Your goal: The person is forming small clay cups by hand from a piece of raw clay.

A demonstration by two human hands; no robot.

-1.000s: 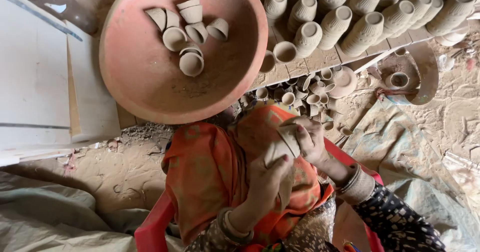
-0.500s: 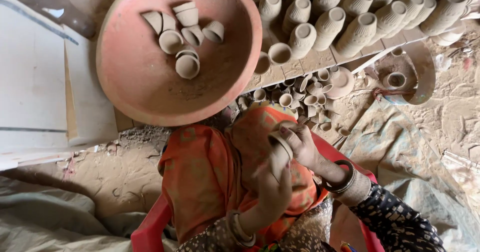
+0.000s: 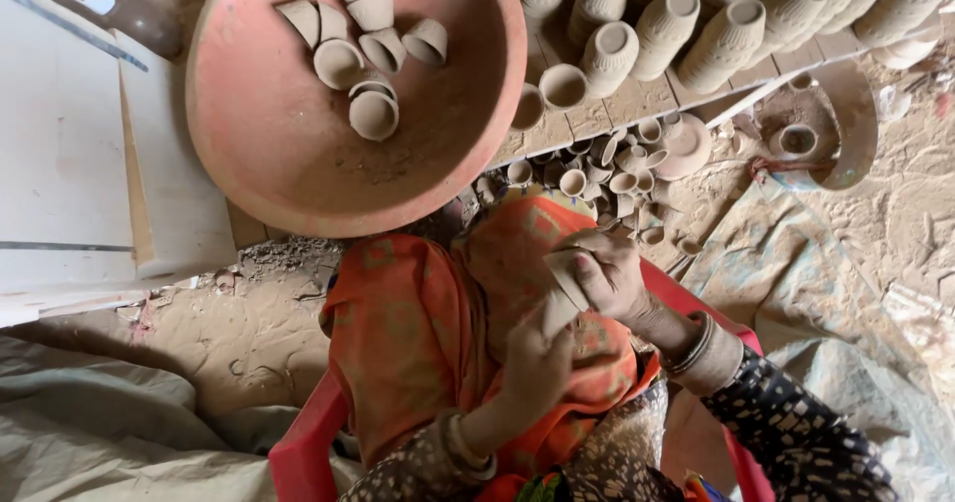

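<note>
Both my hands meet over my orange-draped lap [image 3: 418,343]. My right hand [image 3: 609,275] grips a small unfired clay cup [image 3: 563,285] from the right side. My left hand [image 3: 535,363] comes up from below and closes on the same cup's lower end. Both wrists carry bangles. A large round clay bowl [image 3: 298,154] lies just ahead of my knees, with several small clay cups [image 3: 364,56] heaped near its far rim.
Rows of tall ribbed clay cups [image 3: 696,14] stand on a wooden board at the top right. Several tiny clay cups [image 3: 607,169] lie piled below them. A curved clay dish [image 3: 826,124] rests at right. Pale boards [image 3: 70,164] at left. Red chair edge [image 3: 298,452] below.
The view has shifted slightly. My hands have stayed together on the clay cup, turning it a little; the left hand has moved slightly lower.
</note>
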